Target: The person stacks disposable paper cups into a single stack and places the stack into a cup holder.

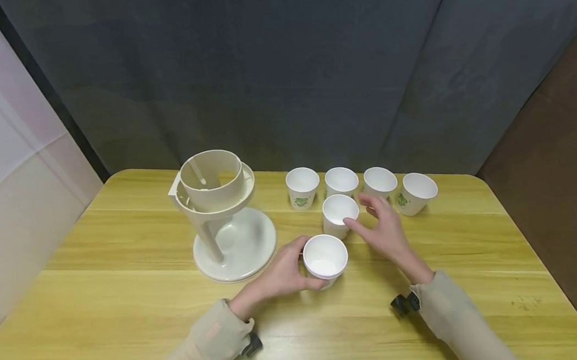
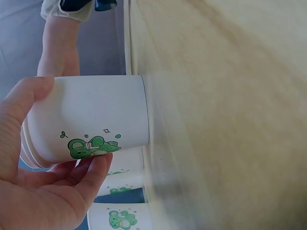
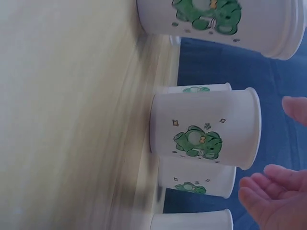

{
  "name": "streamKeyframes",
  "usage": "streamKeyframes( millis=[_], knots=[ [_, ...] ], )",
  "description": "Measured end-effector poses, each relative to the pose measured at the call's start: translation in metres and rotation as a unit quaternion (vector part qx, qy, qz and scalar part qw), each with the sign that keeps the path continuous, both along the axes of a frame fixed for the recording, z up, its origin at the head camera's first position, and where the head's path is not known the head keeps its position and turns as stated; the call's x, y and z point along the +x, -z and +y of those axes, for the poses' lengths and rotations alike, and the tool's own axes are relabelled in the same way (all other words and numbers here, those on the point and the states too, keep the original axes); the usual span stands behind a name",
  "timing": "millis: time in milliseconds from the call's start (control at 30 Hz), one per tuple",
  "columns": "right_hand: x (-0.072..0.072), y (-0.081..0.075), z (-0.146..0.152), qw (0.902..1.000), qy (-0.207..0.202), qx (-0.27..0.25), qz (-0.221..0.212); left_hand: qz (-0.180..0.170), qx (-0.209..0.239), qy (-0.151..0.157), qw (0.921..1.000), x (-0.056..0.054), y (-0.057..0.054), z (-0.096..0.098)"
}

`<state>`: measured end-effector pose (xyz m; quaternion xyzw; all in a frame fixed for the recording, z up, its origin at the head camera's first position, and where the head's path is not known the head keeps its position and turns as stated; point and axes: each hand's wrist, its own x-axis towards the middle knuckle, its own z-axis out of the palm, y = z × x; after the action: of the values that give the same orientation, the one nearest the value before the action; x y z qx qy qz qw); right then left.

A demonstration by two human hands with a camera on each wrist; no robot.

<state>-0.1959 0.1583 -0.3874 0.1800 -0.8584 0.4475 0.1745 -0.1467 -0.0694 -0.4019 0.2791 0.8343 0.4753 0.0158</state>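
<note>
1. Left hand (image 1: 286,269) curls thumb and fingers around the nearest cup (image 1: 325,259), upright.
2. Right hand (image 1: 385,232), thumb and fingers spread, hovers beside the middle cup (image 1: 337,221), just beyond the first.
3. Four more cups (image 1: 302,186) stand in a row behind.
4. Cream stand (image 1: 207,237) sits to their left.

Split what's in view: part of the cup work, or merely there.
Likely in the job:
nested cups in the left hand
cup near the right hand
four back-row cups

Seemingly just there:
cream stand, untouched
dark cloth behind
</note>
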Motion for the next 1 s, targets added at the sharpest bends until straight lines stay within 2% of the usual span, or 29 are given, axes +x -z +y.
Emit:
streamKeyframes(
  millis=[267,533,700,1000],
  knots=[
    [-0.01,0.002,-0.005,0.9989,0.007,0.044,-0.016,0.003,-0.004,0.0,1.0,-0.001,0.0,0.0],
    [-0.015,0.006,-0.008,0.9992,-0.015,0.036,-0.003,0.001,-0.004,-0.003,1.0,0.0,0.0,0.0],
    [-0.017,0.01,-0.009,0.9985,-0.013,0.053,0.007,-0.002,-0.003,-0.002,1.0,0.0,0.0,0.0],
    [-0.018,0.01,-0.009,0.9973,-0.009,0.073,-0.003,-0.009,0.001,-0.002,1.0,-0.001,0.0,0.0]
  ],
)
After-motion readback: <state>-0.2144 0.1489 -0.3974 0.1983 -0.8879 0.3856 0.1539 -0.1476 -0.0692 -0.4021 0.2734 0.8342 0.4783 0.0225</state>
